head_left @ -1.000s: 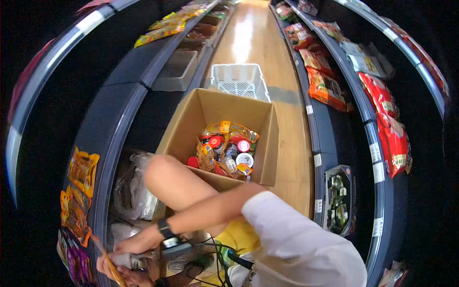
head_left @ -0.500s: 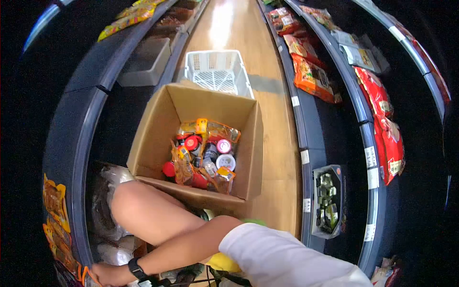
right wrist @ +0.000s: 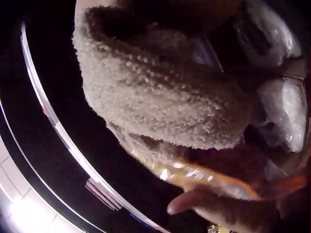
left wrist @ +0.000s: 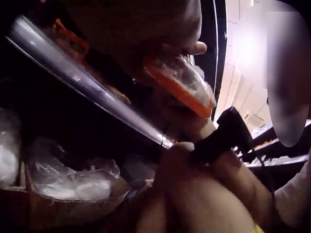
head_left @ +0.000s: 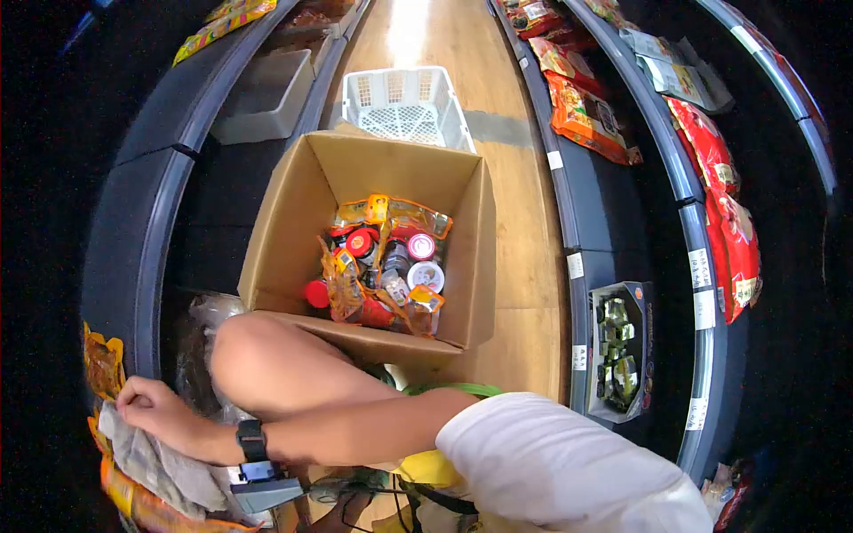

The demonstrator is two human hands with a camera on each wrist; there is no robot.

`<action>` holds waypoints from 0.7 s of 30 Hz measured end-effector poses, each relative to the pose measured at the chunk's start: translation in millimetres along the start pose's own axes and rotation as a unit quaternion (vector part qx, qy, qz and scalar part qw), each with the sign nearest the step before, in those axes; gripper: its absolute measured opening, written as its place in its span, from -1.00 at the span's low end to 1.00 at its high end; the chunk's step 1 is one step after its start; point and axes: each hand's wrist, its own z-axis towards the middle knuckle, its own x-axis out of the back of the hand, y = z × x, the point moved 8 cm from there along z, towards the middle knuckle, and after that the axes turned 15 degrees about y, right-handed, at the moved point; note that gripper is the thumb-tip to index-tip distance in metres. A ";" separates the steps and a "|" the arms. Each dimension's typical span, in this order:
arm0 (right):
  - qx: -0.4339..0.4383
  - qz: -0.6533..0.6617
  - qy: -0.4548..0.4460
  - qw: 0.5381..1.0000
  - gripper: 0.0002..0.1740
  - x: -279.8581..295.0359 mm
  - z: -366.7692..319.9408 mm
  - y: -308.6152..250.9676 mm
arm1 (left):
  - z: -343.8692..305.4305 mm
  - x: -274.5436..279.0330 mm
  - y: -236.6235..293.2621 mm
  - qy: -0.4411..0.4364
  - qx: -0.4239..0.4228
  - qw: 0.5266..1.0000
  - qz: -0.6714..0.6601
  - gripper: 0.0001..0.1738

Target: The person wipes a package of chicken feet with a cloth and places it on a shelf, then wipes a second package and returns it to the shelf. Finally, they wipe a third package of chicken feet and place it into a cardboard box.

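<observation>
My right hand [head_left: 169, 413] grips a grey terry cloth [head_left: 164, 457] at the left shelf's front edge, fingers curled over its upper end. Below the cloth lies an orange-edged clear snack packet [head_left: 147, 505], partly covered by it. The right wrist view shows the cloth bunched against the packet's face. There my left hand [right wrist: 228, 208] holds the packet from beneath, its thumb sticking out beside it. The packet's orange border [left wrist: 182, 94] also shows in the left wrist view; in the head view my left hand is out of sight.
A cardboard box [head_left: 484, 258] with jars and snack packets stands before my bent knee [head_left: 258, 355]. Behind it is a white plastic basket [head_left: 458, 111]. Similar orange packets [head_left: 104, 362] lie on the left shelf; red bags [head_left: 733, 253] and a tray of small packs [head_left: 617, 351] line the right.
The right hand with the cloth has come up from the lower left, over the packet. The packet has turned from edge-on to show its face. The head view has swung left.
</observation>
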 end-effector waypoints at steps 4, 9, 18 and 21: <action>-0.087 -0.028 -0.114 0.989 -0.61 -16.6 -32.2 6.7 | 0.0 -25.5 -4.0 0.005 0.041 0.997 0.060 -0.36; -0.050 -0.150 -0.193 0.968 -0.16 -28.2 -67.3 17.6 | 14.7 -28.6 47.2 0.087 0.033 0.995 0.030 -0.41; -0.030 -0.229 -0.162 0.959 -0.39 -15.9 -69.2 7.5 | 15.5 -26.4 -18.6 0.029 0.042 0.999 0.019 -0.60; -0.058 -0.159 -0.115 0.979 -0.47 -6.7 -44.1 -10.4 | -2.9 -71.1 31.6 -0.159 0.031 0.984 0.068 -0.78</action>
